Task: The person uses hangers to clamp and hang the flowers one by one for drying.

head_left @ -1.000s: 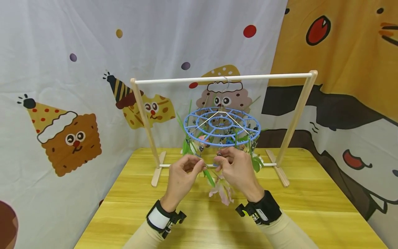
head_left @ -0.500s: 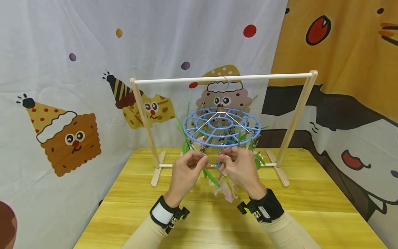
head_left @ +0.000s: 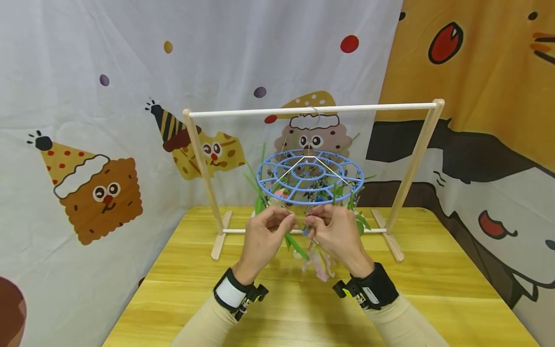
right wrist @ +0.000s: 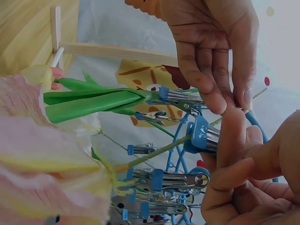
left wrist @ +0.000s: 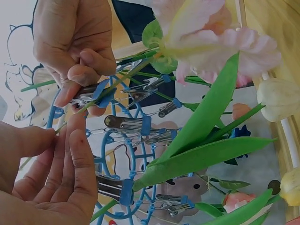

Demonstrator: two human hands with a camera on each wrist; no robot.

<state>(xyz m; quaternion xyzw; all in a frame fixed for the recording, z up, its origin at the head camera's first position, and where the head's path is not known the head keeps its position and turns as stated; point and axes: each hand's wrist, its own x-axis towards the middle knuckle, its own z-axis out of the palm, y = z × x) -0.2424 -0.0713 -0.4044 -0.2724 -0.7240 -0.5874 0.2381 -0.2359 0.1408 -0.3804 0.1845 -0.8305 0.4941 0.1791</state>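
Observation:
In front of a round blue hanging rack (head_left: pixel 266 185), my left hand (head_left: pixel 264 238) pinches the thin end of a flower stem between thumb and fingers. Close to its right, my right hand (head_left: pixel 338 233) grips a metal clip with blue tips (right wrist: pixel 202 133). The green stem (right wrist: pixel 159 151) passes at these tips, and its pale pink artificial flower (left wrist: pixel 211 42) hangs below the right hand. Beside the left hand, another clip (left wrist: pixel 117 188) holds long green leaves (left wrist: pixel 201 157). My fingers partly cover the gripped clip.
A wooden stand with a white top bar (head_left: pixel 243 112) carries the rack on a yellow wood-grain table (head_left: pixel 173 284). Several other clips and artificial flowers, such as a white tulip (left wrist: pixel 280 99), dangle around. A cartoon-printed curtain (head_left: pixel 130 58) hangs behind.
My left hand has moved a little to the right, nearer the right hand. The pink flower has shifted slightly right; the right hand still grips the clip.

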